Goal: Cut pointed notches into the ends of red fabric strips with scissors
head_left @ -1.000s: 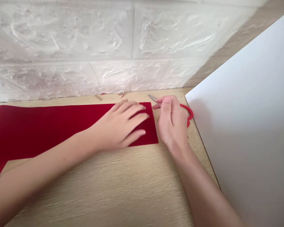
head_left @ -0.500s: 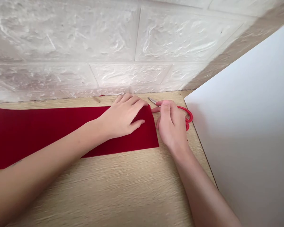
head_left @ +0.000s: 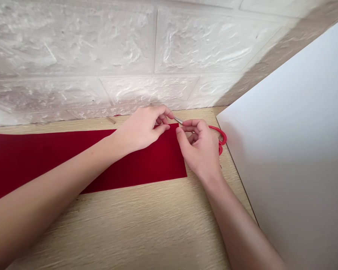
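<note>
A long strip of red cloth [head_left: 154, 161] lies flat along the table, its short end towards the right. My left hand [head_left: 142, 127] hovers over the strip's far edge, fingers bent, with a gap between thumb and forefinger. At the far right corner of the cloth, the thumb of my right hand [head_left: 201, 146] rests on or just over the corner. Its other fingers curl beside the edge, apart from the thumb. Scissors with red handles [head_left: 223, 135] lie behind my right hand, which hides their middle; the metal tip shows between both hands.
A white textured brick-pattern wall [head_left: 124, 45] rises behind the wooden table [head_left: 135, 225]. On the right stands a large white panel [head_left: 293, 142]. A small brown scrap [head_left: 111, 120] and a red bit [head_left: 117, 115] lie near the wall.
My left hand has lifted from its flat press on the cloth, its fingers now bent at the far edge. My right hand's thumb has swung left to the cloth's corner. The view has shifted slightly.
</note>
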`<control>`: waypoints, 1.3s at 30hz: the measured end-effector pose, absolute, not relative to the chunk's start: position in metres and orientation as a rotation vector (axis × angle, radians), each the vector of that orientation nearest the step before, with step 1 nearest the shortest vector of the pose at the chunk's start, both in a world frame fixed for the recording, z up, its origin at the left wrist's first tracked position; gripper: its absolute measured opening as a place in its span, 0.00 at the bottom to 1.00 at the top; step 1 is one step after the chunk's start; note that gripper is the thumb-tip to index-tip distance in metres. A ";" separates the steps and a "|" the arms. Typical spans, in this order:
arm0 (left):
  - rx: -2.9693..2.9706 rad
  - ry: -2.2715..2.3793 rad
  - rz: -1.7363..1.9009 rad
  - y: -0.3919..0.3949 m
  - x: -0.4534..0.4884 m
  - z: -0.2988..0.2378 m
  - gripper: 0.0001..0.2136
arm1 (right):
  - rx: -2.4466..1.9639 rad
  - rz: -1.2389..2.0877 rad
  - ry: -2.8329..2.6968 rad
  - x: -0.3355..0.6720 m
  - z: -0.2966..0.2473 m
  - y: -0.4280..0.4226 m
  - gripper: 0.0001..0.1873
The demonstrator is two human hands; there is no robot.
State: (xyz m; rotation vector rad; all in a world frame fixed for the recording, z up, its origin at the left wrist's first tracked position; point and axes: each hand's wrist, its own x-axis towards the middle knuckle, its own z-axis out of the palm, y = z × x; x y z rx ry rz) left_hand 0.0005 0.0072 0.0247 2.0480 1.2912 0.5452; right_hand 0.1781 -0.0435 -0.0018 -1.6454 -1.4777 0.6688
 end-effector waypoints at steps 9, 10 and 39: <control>2.169 1.208 0.587 0.002 -0.003 0.026 0.11 | -1.628 0.861 -1.406 0.180 -0.003 -0.044 0.18; 2.177 1.196 0.583 0.003 -0.003 0.025 0.11 | -1.618 0.870 -1.397 0.179 -0.003 -0.045 0.17; 1.930 1.048 0.805 -0.005 -0.001 0.033 0.07 | -1.426 0.659 -1.345 0.164 0.001 -0.050 0.05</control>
